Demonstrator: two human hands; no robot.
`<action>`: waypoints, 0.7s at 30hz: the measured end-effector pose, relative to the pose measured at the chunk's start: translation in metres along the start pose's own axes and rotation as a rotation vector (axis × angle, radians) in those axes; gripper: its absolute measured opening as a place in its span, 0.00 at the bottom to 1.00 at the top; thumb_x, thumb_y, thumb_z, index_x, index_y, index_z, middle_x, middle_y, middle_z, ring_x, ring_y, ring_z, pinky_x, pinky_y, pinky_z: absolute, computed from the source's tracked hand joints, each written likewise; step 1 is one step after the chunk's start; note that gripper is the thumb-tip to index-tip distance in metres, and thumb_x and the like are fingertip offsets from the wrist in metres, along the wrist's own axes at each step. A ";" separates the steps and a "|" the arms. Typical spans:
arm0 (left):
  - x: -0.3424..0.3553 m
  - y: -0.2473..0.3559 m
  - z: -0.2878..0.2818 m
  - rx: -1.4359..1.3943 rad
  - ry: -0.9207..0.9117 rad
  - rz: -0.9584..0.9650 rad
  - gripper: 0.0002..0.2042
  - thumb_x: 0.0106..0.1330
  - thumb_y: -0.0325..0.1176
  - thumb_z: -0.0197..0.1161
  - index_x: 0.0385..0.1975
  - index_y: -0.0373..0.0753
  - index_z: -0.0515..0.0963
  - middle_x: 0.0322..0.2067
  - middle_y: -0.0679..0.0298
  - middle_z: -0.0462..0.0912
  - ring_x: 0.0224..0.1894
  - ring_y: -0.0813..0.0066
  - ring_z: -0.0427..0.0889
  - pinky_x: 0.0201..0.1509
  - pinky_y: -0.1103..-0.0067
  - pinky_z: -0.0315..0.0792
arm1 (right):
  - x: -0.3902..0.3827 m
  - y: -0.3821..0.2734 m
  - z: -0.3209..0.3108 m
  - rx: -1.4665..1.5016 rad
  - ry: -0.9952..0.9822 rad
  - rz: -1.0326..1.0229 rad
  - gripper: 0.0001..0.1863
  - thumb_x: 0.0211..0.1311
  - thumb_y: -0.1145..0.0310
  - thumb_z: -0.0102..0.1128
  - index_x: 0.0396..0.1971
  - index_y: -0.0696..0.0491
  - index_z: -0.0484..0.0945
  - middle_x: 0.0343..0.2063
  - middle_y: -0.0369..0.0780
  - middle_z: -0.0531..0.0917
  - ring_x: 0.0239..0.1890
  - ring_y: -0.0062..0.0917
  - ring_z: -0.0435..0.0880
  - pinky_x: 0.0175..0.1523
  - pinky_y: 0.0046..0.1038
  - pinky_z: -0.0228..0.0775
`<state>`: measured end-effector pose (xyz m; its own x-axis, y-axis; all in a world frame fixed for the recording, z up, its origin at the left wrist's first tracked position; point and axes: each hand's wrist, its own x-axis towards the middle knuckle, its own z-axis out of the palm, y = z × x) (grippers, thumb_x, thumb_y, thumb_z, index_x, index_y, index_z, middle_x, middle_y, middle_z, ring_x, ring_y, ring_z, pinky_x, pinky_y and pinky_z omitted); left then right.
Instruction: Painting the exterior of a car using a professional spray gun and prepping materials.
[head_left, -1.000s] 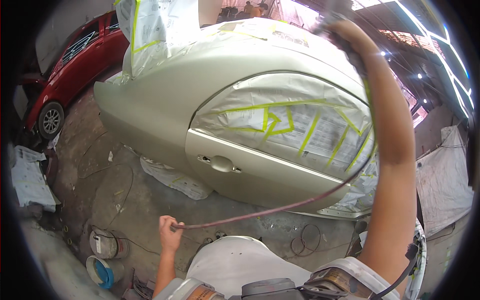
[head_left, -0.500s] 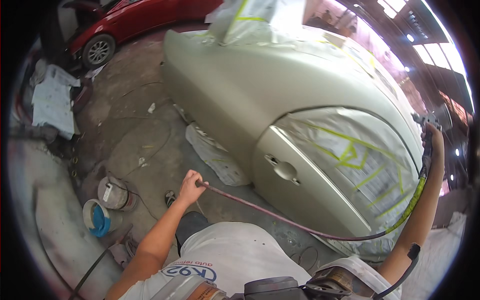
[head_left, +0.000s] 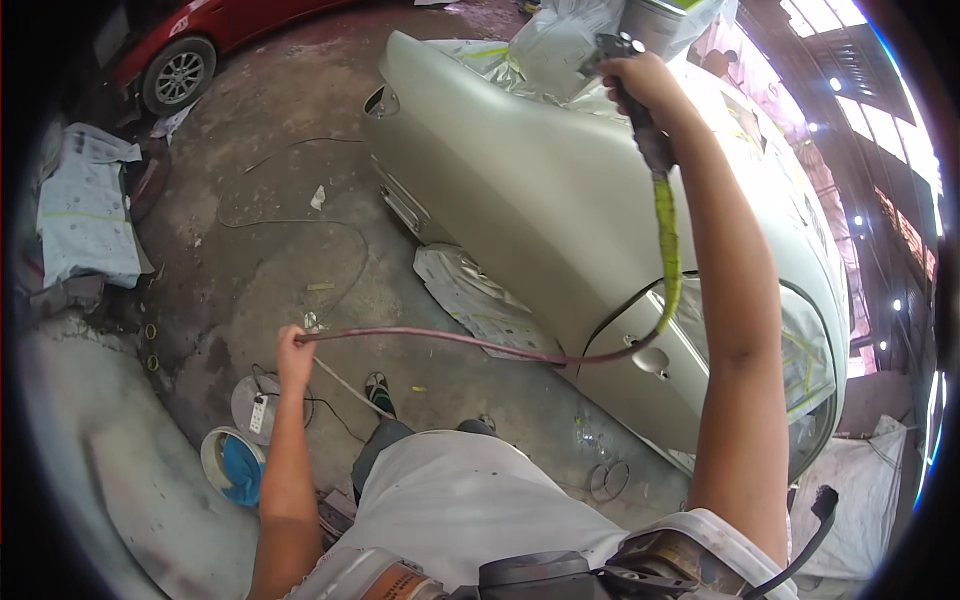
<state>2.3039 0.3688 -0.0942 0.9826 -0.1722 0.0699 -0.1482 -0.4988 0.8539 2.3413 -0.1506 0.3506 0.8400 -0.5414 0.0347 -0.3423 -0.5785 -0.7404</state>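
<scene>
My right hand (head_left: 648,88) is stretched far forward over the car and closed round the handle of a spray gun (head_left: 612,50). Below the grip, the air hose (head_left: 450,339) starts with a yellow-green wrapped stretch (head_left: 666,225), then sags as a dark red line across to the left. There my left hand (head_left: 294,356) grips it, well away from the body. Under the hose lies the pale champagne-coloured car panel (head_left: 530,180), smooth and evenly coated. A door handle (head_left: 650,358) sits low on the door. Whether the trigger is pressed cannot be made out.
Masking sheets (head_left: 570,50) cover parts of the car, with more paper (head_left: 470,295) by the wheel. On the left stand a bucket with blue contents (head_left: 235,465) and a container bearing a power strip (head_left: 258,412). A cord (head_left: 300,222) trails over the floor. A red car (head_left: 225,25) stands behind.
My right hand has swung the spray gun from the right side of the car leftward and farther out. My left hand has moved left with the hose, and the view has shifted along the car.
</scene>
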 end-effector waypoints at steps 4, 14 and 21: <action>0.043 0.002 -0.031 -0.049 0.125 0.058 0.14 0.60 0.26 0.67 0.22 0.35 0.65 0.28 0.63 0.66 0.30 0.74 0.64 0.35 0.79 0.64 | -0.017 -0.012 0.017 0.201 -0.023 0.054 0.09 0.59 0.68 0.62 0.27 0.60 0.80 0.21 0.37 0.80 0.20 0.21 0.79 0.24 0.26 0.73; 0.042 0.051 0.029 -0.094 -0.135 0.425 0.14 0.54 0.24 0.68 0.22 0.34 0.65 0.34 0.56 0.70 0.35 0.58 0.72 0.41 0.71 0.69 | -0.210 0.051 -0.147 -0.090 0.571 0.344 0.12 0.57 0.60 0.63 0.30 0.55 0.79 0.21 0.35 0.80 0.19 0.17 0.77 0.21 0.21 0.68; 0.032 -0.016 0.080 0.221 -0.620 0.092 0.12 0.55 0.35 0.69 0.24 0.34 0.74 0.30 0.51 0.76 0.35 0.54 0.76 0.42 0.69 0.70 | -0.248 0.107 -0.035 0.011 0.779 0.288 0.12 0.60 0.64 0.62 0.37 0.56 0.77 0.21 0.34 0.77 0.22 0.16 0.74 0.23 0.21 0.67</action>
<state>2.3289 0.3032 -0.1468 0.7283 -0.6462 -0.2282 -0.3126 -0.6096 0.7285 2.0817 -0.0992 0.2862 0.1865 -0.9371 0.2951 -0.4913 -0.3490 -0.7980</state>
